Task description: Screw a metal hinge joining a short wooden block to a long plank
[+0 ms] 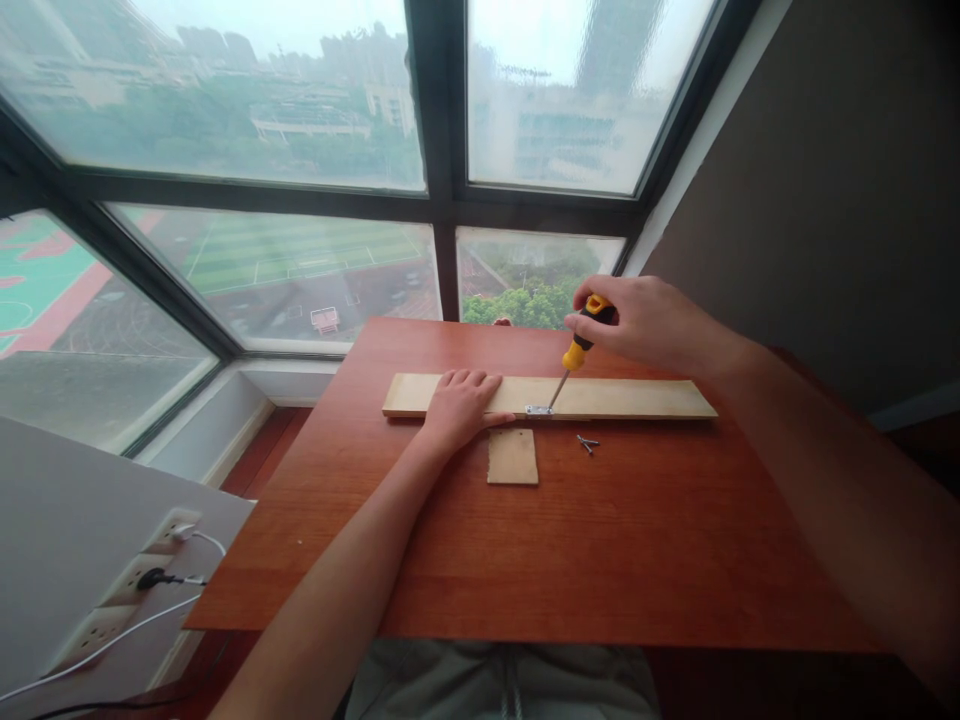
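A long pale wooden board (630,397) lies crosswise on the reddish-brown table. My left hand (461,405) rests flat on it, left of the middle, fingers stretched out and thumb along the near edge. A small metal hinge or bracket (536,410) sits at the board's near edge, just right of that thumb. My right hand (637,315) grips the yellow and black handle of a screwdriver (577,350). Its shaft slants down to the right end of the metal piece, where the tip meets it. Whether a screw is under the tip is too small to tell.
A small square wooden piece (513,458) lies in front of the board. Several loose screws (588,444) are to its right on the table (450,570). Windows (300,250) stand behind the table. Wall sockets (135,580) with plugged-in cables are at the lower left.
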The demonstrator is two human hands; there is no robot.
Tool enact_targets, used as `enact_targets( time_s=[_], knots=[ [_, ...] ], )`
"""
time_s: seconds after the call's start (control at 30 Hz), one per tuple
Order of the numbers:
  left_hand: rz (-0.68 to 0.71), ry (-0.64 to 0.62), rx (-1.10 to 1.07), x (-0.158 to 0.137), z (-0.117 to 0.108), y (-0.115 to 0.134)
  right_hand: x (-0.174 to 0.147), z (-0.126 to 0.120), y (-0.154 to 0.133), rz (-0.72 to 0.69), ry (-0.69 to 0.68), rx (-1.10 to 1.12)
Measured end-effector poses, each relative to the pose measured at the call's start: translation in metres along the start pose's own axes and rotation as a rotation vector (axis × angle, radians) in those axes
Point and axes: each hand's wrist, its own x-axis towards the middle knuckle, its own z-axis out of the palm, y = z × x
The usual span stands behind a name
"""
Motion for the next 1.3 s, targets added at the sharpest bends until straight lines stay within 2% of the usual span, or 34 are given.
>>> enact_targets(
  time_s=[0.1,0.3,0.5,0.73,1.03,1.3],
  knots=[
    [0.001,-0.001,-0.002,0.0001,-0.0005,0.0003,0.0001,0.0009,0.001,0.021,0.016,-0.003],
    [-0.007,-0.013,-0.015,0.0002,-0.0007,0.0005,0.0007,-0.0002,0.0068,-0.036,-0.07,0.072],
    [-0.003,-0.011,-0.012,0.0004,-0.0011,0.0005,-0.0004,-0.0012,0.0033,0.03,-0.018,-0.002],
    [-0.015,-0.008,-0.013,-0.0002,-0.0006,0.001,-0.0036,-0.0044,0.0023,-0.087,-0.056,0.107],
    [-0.004,0.008,-0.014,-0.0002,0.001,0.0001,0.0007,0.0014,0.0043,-0.002,0.018,0.02],
    [-0.01,0.0,-0.012,0.0,-0.0002,0.0007,-0.0039,-0.0049,0.0005,-0.12,-0.038,0.138]
  ],
)
